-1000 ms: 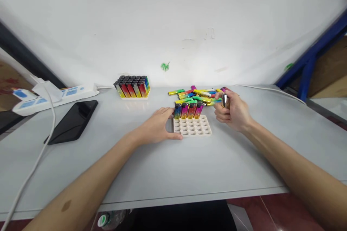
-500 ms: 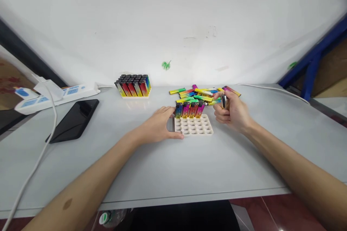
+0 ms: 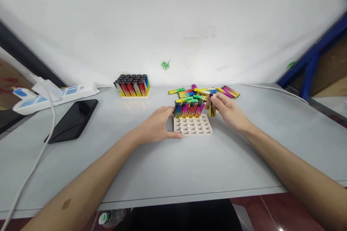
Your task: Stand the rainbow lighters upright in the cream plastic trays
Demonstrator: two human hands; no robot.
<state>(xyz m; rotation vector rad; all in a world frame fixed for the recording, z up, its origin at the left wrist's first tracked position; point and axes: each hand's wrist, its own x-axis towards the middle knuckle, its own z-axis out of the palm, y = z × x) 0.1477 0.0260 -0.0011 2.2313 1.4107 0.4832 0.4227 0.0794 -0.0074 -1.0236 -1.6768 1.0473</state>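
A white tray with rows of slots (image 3: 193, 134) lies on the grey table, and a row of upright lighters (image 3: 189, 110) fills part of its far edge. My left hand (image 3: 159, 124) grips the tray's left side, thumb at the near corner and fingers at the far one. Between the thumb and fingers of my right hand (image 3: 226, 108) is a gold lighter (image 3: 212, 106), held upright just right of the standing row, near the tray's far right corner. Behind the tray lies a loose pile of shiny coloured lighters (image 3: 187, 94).
A second tray packed with upright lighters (image 3: 133, 87) stands at the back left. Further left are a black phone (image 3: 74, 121), a white power strip (image 3: 61, 96) and a white cable (image 3: 43, 151). A white wall (image 3: 173, 25) rises behind the table.
My right hand has moved left toward the standing row and turned the lighter upright, so its gold side now shows. My left hand stays on the tray.
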